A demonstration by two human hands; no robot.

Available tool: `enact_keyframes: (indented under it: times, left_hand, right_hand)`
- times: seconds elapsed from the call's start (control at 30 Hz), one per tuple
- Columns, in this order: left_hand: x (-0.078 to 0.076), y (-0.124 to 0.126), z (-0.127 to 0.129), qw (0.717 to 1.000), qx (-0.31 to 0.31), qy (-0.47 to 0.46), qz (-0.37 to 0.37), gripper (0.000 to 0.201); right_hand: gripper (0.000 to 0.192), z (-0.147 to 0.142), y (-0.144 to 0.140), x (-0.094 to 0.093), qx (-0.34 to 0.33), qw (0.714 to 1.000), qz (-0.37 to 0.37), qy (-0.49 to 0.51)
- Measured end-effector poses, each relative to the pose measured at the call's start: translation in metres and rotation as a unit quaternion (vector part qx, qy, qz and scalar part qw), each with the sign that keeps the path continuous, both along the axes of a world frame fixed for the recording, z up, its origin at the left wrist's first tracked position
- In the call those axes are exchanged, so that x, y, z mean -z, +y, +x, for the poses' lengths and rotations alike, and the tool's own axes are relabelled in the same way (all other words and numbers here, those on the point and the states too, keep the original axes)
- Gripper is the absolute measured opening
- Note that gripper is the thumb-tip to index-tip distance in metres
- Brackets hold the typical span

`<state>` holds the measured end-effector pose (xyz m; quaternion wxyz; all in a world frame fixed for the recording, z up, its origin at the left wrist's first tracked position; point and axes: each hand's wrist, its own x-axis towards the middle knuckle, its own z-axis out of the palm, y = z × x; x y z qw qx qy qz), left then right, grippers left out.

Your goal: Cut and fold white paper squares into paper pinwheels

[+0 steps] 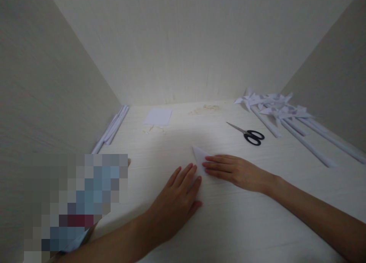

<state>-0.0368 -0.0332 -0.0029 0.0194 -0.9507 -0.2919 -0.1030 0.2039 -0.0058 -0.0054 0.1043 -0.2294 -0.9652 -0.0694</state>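
My left hand (178,196) and right hand (233,170) lie flat, fingers spread and gripping nothing, pressing a folded paper (201,156) onto the table (246,221) to keep its crease, scissors (248,134) near.

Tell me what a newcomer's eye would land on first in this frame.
First, the two hands pressed flat on a folded white paper at the centre of the pale table: the left hand at its near edge, the right hand over its right side. Next, black-handled scissors lying behind the right hand, and a cluster of white paper pinwheels on rolled sticks at far right.
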Motion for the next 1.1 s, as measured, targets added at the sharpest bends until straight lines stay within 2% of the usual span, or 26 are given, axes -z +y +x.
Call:
enact_keyframes:
  times: [0.53, 1.1]
  left_hand:
    - [0.0004, -0.0003, 0.0006, 1.000, -0.001, 0.000, 0.006, 0.040]
    - [0.0012, -0.0011, 0.0007, 1.000, 0.001, 0.000, 0.012, 0.038]
  right_hand:
    - [0.034, -0.0009, -0.0002, -0.0013, 0.002, 1.000, -0.025, 0.002]
    - [0.032, -0.0005, -0.0001, -0.0009, 0.001, 1.000, -0.015, -0.004]
